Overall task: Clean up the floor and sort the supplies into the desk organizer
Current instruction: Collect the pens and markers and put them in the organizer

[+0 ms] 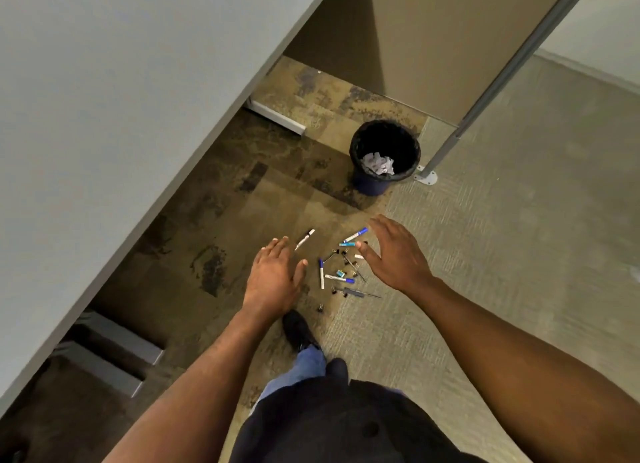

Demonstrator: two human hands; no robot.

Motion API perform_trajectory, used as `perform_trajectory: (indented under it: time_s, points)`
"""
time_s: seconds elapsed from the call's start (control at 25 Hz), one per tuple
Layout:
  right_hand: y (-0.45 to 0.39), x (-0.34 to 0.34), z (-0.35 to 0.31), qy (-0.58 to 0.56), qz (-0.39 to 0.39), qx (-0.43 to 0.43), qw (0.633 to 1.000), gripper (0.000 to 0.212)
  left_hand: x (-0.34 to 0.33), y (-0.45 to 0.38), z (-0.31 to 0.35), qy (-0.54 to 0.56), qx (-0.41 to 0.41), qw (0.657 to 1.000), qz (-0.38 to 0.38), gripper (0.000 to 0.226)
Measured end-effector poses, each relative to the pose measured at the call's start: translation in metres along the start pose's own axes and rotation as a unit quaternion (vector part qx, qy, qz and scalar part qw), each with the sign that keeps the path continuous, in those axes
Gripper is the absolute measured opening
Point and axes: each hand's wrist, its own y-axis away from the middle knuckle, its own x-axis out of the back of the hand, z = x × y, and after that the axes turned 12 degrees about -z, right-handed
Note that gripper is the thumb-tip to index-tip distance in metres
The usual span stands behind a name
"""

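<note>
A small scatter of office supplies lies on the carpeted floor [485, 255] in front of the person's feet, just beyond a dark shoe [298, 329]. Among them are several white markers with blue caps: one [355, 235] lies farthest out, one [321, 273] points roughly towards the person, and another [340, 279] lies crosswise beside it. A white marker with a black cap [305, 239] sits a little apart to the left. Small black binder clips [348, 260] are strewn between the markers, one more [321, 307] lies alone nearer the shoe, and a thin dark pen [360, 293] rests at the near edge of the pile. Both hands hover above the spill with fingers spread and relaxed, holding nothing: the left hand [275, 275] is over the left side of the scatter, and the right hand [394, 253] over the right side, partly covering a teal marker [347, 244]. Beyond the pile stands a round dark wastebasket [372, 185] lined with a black bag, and crumpled white paper [378, 164] lies at its bottom. A grey worktop [121, 99] overhangs the floor on the left, and a grey metal leg [502, 78] meets the carpet just beside the wastebasket.
</note>
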Motion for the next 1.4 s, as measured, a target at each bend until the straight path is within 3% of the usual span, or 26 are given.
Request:
perform_trajectory:
  time_s: [0.32,0.52,0.68,0.84,0.96,1.04,1.2,1.28,1.4]
  points:
    - [-0.056,-0.011,0.032,-0.005,-0.037,-0.009,0.999,0.056,-0.012,-0.075,-0.005,0.044,0.009,0.999,-0.011,0.049]
    - [-0.113,-0.051,0.087,-0.031,-0.071,0.008,0.997,0.046,-0.061,-0.122,-0.006,0.095,0.095,0.991,-0.012,0.029]
    - [-0.178,-0.127,0.154,-0.065,-0.126,0.018,0.99,0.041,-0.152,-0.174,-0.014,0.129,0.18,0.975,-0.013,0.024]
    - [-0.218,-0.211,0.22,-0.087,-0.166,0.011,0.982,0.038,-0.251,-0.226,-0.026,0.193,0.287,0.938,-0.02,0.022]
    - [-0.24,-0.275,0.261,-0.075,-0.201,0.005,0.977,0.025,-0.328,-0.256,-0.039,0.212,0.317,0.924,-0.006,0.02]
    - [-0.256,-0.324,0.287,-0.053,-0.23,-0.003,0.972,0.014,-0.387,-0.272,-0.051,0.219,0.323,0.92,-0.035,0.02]
    - [-0.288,-0.414,0.333,-0.051,-0.286,-0.143,0.946,0.015,-0.496,-0.298,-0.074,0.292,0.374,0.876,-0.091,0.02]
    - [-0.305,-0.455,0.349,-0.053,-0.302,-0.176,0.936,0.016,-0.543,-0.311,-0.083,0.264,0.334,0.897,-0.118,0.021]
    - [-0.329,-0.498,0.359,-0.035,-0.318,-0.129,0.939,0.014,-0.596,-0.335,-0.09,0.182,0.233,0.946,-0.135,0.032]
